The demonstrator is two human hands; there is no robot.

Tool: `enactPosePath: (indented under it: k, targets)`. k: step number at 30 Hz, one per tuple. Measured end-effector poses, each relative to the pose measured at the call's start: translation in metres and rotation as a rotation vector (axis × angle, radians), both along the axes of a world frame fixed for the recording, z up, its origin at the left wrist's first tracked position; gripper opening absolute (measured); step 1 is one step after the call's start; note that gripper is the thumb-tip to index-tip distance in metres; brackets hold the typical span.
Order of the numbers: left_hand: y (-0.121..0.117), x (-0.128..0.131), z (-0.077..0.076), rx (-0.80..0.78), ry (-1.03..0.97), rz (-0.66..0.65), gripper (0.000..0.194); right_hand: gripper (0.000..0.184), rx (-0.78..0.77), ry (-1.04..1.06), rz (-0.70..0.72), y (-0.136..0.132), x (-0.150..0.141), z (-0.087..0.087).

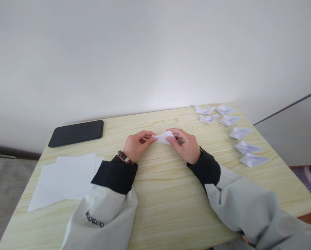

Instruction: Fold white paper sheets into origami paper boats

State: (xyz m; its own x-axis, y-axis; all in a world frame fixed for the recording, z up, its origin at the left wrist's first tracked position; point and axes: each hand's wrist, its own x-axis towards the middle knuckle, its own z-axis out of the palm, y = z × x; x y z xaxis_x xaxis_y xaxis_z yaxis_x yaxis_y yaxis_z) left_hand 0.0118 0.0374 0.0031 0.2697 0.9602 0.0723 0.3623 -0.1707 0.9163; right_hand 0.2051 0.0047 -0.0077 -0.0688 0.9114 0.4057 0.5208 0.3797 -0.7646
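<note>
Between my two hands, just above the middle of the table, is a small piece of folded white paper (163, 138). My left hand (139, 144) pinches its left tip between thumb and fingers. On the other side, my right hand (184, 143) grips the wider right end, thumb in front and fingers behind. Both hands are closed on the same paper, and its covered ends cannot be seen. Over at the right stand several folded white paper boats (253, 160), apart from my hands.
A light wood-grain table (160, 208) stands against a white wall (145, 52). Loose white paper sheets (64, 180) lie at the left by my sleeve. Behind them rests a black phone (76, 133). A purplish perforated basket (305, 178) is beyond the right edge.
</note>
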Motion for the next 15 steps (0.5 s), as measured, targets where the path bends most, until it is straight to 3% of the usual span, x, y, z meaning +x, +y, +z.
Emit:
enactPosePath:
  k: [5, 11, 15]
  targets:
    - [-0.0016, 0.0016, 0.0002, -0.024, -0.080, -0.005, 0.027, 0.026, -0.049, 0.004, 0.000, -0.0003, -0.0003, 0.0000]
    - [-0.0046, 0.0037, 0.0015, 0.007, -0.065, 0.022, 0.026, 0.023, -0.106, 0.006, 0.038, 0.0007, -0.0002, -0.0018]
    - [-0.0065, 0.0047, 0.0076, 0.012, -0.001, -0.026, 0.030, 0.022, -0.104, 0.013, 0.012, 0.0011, 0.0007, -0.0036]
